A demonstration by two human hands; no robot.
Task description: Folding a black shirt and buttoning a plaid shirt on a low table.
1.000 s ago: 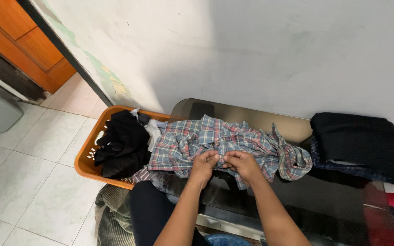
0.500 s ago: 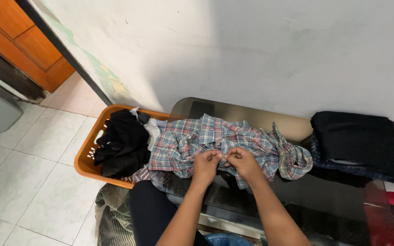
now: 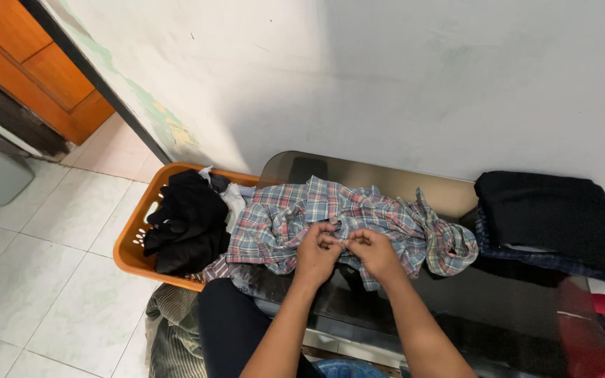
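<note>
Orange laundry basket (image 3: 129, 246) on the floor at left, holding dark clothes (image 3: 187, 220). Plaid shirt (image 3: 386, 217) lies crumpled on the dark glass table (image 3: 386, 183), long axis left-right, left end draped over the basket rim. Left hand (image 3: 315, 253) and right hand (image 3: 372, 252) meet at its near edge, fingers pinched on fabric. Folded dark stack (image 3: 554, 220) at right.

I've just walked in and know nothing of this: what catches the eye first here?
A crumpled plaid shirt sprawls across the dark glass table, with the left hand and right hand pinching its front edge together. Left of it sits an orange laundry basket heaped with black clothes.
</note>
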